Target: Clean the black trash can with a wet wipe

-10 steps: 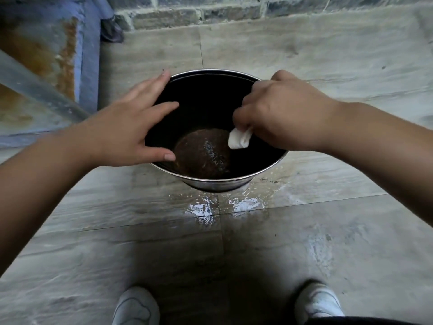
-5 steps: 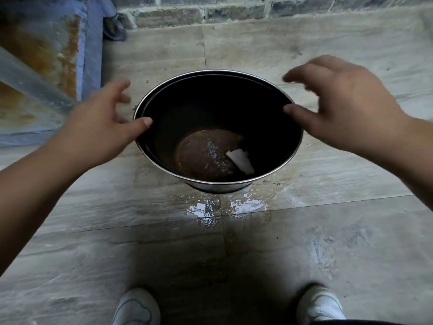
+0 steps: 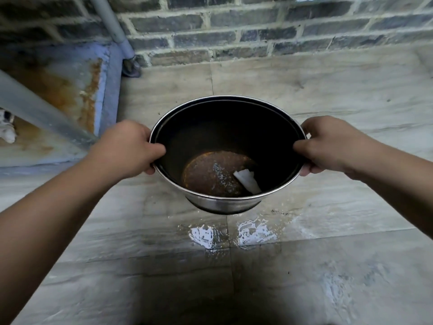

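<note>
The black trash can (image 3: 225, 123) is round with a shiny metal rim and a rusty brown bottom. My left hand (image 3: 127, 148) grips its left rim, thumb inside. On the opposite rim my right hand (image 3: 328, 144) holds the same way. The can seems raised off the tiled floor, though I cannot be sure. A crumpled white wet wipe (image 3: 248, 180) lies loose on the can's bottom, toward the right.
Wet patches (image 3: 234, 233) shine on the grey floor tiles just below the can. A brick wall (image 3: 257, 29) runs along the back. A rusty blue metal panel (image 3: 70, 90) and a grey pipe (image 3: 112, 26) stand at the left.
My right hand dropped the wipe into the can. Both hands then moved outward and closed on the rim. The view tilted up, showing the brick wall.
</note>
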`<state>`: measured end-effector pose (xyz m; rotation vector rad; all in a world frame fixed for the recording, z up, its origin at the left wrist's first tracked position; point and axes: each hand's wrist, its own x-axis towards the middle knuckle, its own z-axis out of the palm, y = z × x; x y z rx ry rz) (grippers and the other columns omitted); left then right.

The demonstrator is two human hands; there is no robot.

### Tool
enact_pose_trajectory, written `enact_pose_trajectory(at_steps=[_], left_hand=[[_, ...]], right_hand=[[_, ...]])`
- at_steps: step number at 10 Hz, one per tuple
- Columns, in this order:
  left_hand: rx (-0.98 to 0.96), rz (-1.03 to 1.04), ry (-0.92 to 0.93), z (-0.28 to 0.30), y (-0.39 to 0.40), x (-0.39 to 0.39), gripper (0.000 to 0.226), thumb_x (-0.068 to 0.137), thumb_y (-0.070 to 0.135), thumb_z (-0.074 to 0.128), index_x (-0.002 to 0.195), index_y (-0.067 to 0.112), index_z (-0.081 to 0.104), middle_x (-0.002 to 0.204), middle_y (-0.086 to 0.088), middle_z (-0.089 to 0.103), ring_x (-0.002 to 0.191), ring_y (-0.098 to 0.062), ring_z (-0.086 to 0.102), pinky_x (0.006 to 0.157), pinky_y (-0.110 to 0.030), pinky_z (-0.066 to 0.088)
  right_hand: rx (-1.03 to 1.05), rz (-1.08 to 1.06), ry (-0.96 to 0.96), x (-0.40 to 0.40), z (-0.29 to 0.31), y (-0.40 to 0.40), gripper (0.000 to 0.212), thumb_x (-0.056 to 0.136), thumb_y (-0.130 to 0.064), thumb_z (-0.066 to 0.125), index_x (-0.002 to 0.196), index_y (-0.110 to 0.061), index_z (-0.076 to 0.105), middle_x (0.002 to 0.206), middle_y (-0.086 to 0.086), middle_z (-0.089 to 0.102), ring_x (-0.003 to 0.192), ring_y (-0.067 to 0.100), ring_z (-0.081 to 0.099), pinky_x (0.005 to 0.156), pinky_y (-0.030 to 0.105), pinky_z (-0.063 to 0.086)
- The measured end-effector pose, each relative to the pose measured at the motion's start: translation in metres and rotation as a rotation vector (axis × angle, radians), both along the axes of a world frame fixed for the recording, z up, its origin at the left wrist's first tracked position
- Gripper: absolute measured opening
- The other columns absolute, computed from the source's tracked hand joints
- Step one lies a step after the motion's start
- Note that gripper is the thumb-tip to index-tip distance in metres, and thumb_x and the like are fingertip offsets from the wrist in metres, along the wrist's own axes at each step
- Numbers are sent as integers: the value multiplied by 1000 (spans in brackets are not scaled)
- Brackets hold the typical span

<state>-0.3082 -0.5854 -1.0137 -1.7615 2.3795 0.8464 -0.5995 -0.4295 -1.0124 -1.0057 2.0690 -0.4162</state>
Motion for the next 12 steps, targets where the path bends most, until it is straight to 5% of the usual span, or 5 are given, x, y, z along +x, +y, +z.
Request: enact_pose_trajectory(at_steps=[4,6,9,10,12], left_hand=[[-177,72,-38,-8,-94,-45,25,75,22,54,68,5,70,46,-4,66,60,-17,66,55,-29,49],[-411,-40,-204,-16,-105,-54,33,86,35,41,83,4,53,83,-21,53,83,-41,56,65,-36,37],[-382,-90,-251,-16,-106,-51,30,89,37,29,97,11,42,119,-27,57,105,-44,55,73,-41,37],[-356,-25,-253,-11,-98,-48,61,92,54,25,135,11,39,139,-22,44,125,-43,43,92,-52,41],[-778,-158,-69,58,-81,-59,95,74,86,27,150,38,-1,162,-13,-7,147,-38,-3,109,-64,19]], right_hand=[[-106,79,266,-33,8,-129,24,74,-13,49,64,-2,68,43,-1,66,36,8,61,34,14,43],[-292,72,553,-41,-13,-145,19,79,-21,46,80,-6,58,66,15,67,68,32,61,54,30,44],[-291,43,448,-38,-16,-140,26,86,-21,38,83,-1,56,81,28,67,76,42,65,73,46,56],[-280,22,464,-37,-18,-135,33,92,-33,37,93,-5,54,93,28,68,90,44,64,75,43,52],[-298,226,813,-28,36,-123,100,70,-92,22,151,-39,-5,165,4,-3,147,44,6,109,65,23]])
